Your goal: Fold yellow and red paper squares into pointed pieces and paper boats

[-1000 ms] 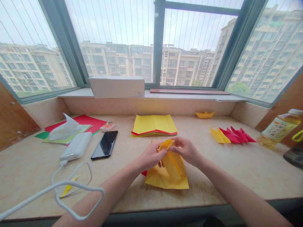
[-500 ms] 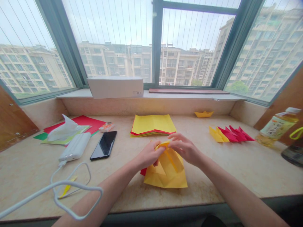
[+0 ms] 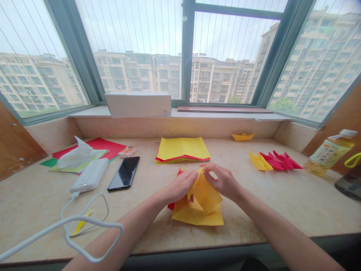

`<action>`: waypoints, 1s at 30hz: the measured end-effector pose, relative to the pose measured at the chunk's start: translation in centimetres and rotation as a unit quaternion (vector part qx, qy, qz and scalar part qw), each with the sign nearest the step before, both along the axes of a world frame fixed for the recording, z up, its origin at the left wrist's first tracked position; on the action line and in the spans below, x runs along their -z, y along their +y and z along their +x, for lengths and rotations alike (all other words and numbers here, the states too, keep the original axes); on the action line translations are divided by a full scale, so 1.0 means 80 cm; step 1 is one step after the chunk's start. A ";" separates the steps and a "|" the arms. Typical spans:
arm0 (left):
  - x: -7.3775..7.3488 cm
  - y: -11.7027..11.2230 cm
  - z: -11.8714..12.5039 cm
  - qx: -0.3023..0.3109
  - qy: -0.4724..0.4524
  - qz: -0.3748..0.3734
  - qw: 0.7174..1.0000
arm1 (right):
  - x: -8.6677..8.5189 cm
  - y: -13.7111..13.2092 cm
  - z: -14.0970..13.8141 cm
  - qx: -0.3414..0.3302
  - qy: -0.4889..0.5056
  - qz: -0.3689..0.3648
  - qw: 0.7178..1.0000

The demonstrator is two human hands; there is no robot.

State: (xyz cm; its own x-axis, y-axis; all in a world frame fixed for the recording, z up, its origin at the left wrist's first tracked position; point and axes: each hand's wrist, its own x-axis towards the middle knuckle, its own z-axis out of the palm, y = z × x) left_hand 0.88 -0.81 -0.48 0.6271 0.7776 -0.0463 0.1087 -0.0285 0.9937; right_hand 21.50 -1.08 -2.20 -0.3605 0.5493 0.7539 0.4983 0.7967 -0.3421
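Observation:
A partly folded piece of yellow paper [image 3: 208, 195] is held up between both hands near the front of the counter. My left hand [image 3: 180, 185] grips its left side, thumb along the near face and some fingers behind it. Closed in a pinch, my right hand [image 3: 221, 178] holds the top right edge. Beneath lies a flatter yellow sheet [image 3: 197, 217], with a red sheet [image 3: 170, 206] showing at its left; my hands hide much of both. Beyond them rests a stack of creased yellow and red paper [image 3: 182, 149].
Folded yellow and red paper pieces [image 3: 279, 161] lie at right, near a drink bottle [image 3: 328, 152]. A yellow paper boat [image 3: 243, 137] sits at the back. To the left are a phone [image 3: 124, 174], a white power bank [image 3: 89, 175] with a looping cable [image 3: 93, 218], and coloured sheets [image 3: 105, 146].
The folded yellow paper has turned and opened out somewhat at its left side. My left hand has flattened against it, and my right fingers have drawn into a pinch at the top.

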 end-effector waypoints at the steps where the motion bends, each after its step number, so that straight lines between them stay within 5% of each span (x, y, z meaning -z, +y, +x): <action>1: 0.000 0.000 0.001 0.002 -0.003 0.002 1.000 | 0.000 -0.001 -0.001 0.003 0.003 -0.007 1.000; 10: 0.008 0.011 0.001 0.031 -0.030 -0.007 0.999 | 0.002 -0.004 -0.002 0.021 0.034 -0.081 0.996; 22: -0.002 0.017 -0.012 0.020 -0.007 -0.022 1.000 | -0.017 0.001 0.012 -0.008 -0.174 0.050 0.983; 30: -0.009 0.019 -0.013 -0.040 -0.036 -0.036 0.998 | -0.022 -0.004 0.012 -0.031 -0.090 0.010 0.995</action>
State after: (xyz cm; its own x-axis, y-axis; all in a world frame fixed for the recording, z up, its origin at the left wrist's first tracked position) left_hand -0.13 0.72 0.28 0.5668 0.8216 -0.0613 0.0370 0.0489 0.9981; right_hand 22.43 -1.38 -0.46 -0.5235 0.5070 0.6847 0.5002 0.8335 -0.2347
